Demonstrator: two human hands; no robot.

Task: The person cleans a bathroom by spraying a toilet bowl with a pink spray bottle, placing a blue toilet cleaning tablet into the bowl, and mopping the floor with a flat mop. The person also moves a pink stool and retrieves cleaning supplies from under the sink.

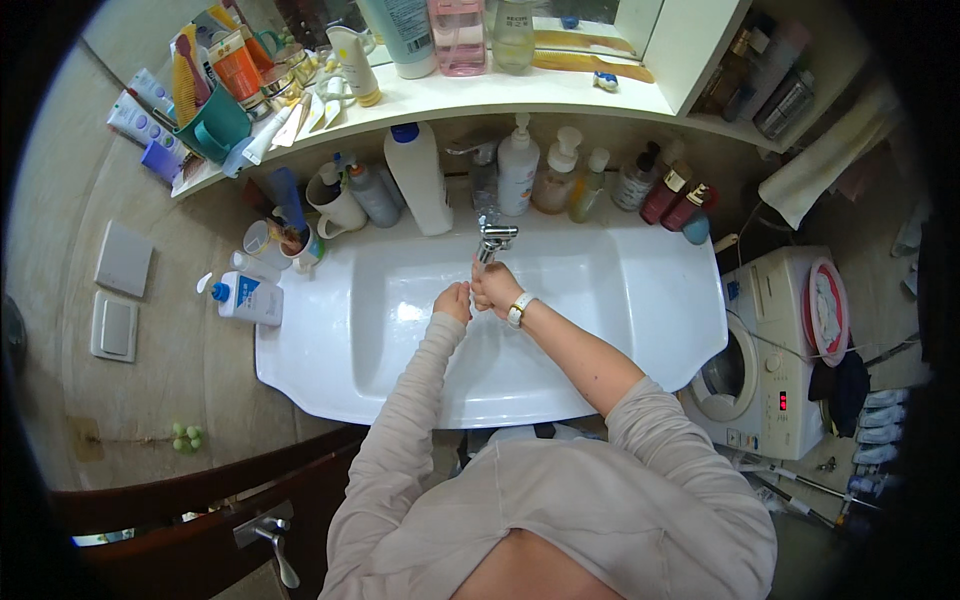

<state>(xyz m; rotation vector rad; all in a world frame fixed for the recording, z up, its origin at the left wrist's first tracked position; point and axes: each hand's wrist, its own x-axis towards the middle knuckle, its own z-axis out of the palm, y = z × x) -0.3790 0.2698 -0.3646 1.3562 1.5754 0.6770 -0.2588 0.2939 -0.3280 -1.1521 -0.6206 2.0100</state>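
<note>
My right hand [497, 286], with a white-banded wristwatch [519, 309] on its wrist, is under the spout of a chrome faucet [495, 238]. Its fingers curl, and I cannot tell whether they touch the spout. Close beside it on the left is my left hand [452, 301], its fingertips at or nearly touching the right hand's fingers. Both are above the basin of a white ceramic sink [405, 360]. No object shows in either hand, though the palms are hidden. Whether water is running is hard to make out.
Several pump bottles [517, 169] and a tall white bottle [421, 180] line the sink's back ledge. Above hangs a white shelf [480, 94] with toiletries. A lotion bottle [251, 298] stands at the left corner; a washing machine [780, 352] is at right.
</note>
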